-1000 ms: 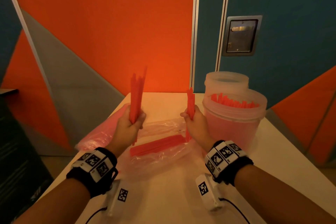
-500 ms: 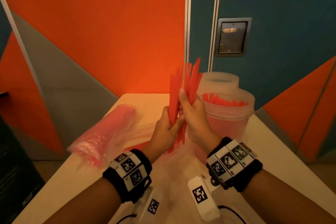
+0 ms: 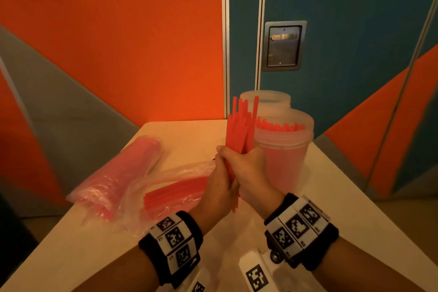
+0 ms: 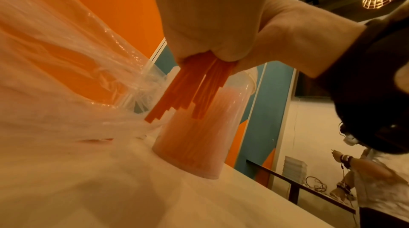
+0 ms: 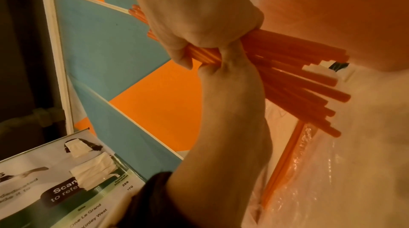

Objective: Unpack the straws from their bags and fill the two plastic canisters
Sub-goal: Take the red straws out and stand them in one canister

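Straws point(image 3: 239, 125): one upright bundle, both my hands clenched round its middle, left hand point(image 3: 219, 185), right hand point(image 3: 248, 170), above the bench point(image 3: 184, 140), just left of the near canister point(image 3: 284, 149). Light, stiff, slippery; ends uneven. Best gripped mid-length, firmly.

Printed poster point(image 5: 66, 188), right wrist view, lower left: "Scan", "to refe…", "One Le Grand", "Kinley West", numbers "289", "170"; wristband markers point(image 3: 296, 227) carry square codes, no readable text

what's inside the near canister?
The near canister is packed with upright red straws, tips showing at the rim. Through the cloudy wall only a pink mass shows; the bottom is hidden.
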Available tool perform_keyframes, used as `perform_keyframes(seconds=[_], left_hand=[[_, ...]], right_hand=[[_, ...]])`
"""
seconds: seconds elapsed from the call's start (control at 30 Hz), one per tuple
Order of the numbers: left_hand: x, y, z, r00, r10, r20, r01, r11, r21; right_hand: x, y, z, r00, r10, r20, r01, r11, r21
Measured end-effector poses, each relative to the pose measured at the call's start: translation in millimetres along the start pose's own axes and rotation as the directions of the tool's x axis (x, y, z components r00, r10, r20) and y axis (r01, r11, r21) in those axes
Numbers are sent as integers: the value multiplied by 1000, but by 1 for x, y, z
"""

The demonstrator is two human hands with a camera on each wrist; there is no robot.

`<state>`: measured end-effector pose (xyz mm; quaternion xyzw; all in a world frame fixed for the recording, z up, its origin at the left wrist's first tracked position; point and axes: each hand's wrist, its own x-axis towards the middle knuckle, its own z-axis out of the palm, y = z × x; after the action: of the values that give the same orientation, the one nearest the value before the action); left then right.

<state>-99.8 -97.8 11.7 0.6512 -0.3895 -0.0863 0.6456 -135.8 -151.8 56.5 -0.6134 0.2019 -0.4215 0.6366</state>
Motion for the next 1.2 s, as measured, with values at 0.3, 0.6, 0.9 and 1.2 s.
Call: perform_keyframes(seconds=[0.3,0.6,0.9,1.2], left_hand=[[-16,-16,-3,941,-14,338,13,1000,5],[16,5,-52,910,-97,404,160,979,-124],[20,11,-4,999,28,-26,-27,999,28],[28,18,4,981,71,-180,-79,996,-34]], right_hand=[[-9,20,-13,994,41,100,-44,999,30],[-4,36,-24,988,37,149,-44,998,41],[-10,56,-10,980,-66,185,100,978,-182],[-4,51,-9,977,-51,206,102,964,-247]])
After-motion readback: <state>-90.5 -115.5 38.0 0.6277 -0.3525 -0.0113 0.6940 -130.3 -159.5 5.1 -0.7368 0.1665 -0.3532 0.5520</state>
